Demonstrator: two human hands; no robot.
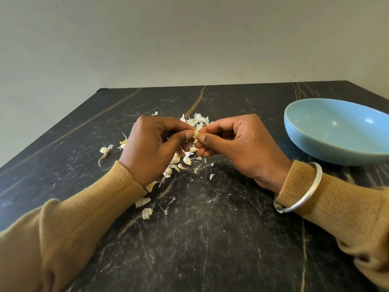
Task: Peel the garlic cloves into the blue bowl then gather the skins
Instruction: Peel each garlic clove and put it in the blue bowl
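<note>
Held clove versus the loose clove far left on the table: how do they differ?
The held clove is pinched by the left hand and right hand above the table; the loose clove lies untouched on it. The held clove is mostly hidden by fingers; the loose clove shows whole, with a long curved tail. Both are outside the blue bowl.

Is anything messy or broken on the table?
Nothing looks broken, but it is messy: papery garlic skins lie scattered on the dark table around the left hand and right hand, which pinch one clove. The blue bowl stands upright; what shows of its inside is empty.
</note>
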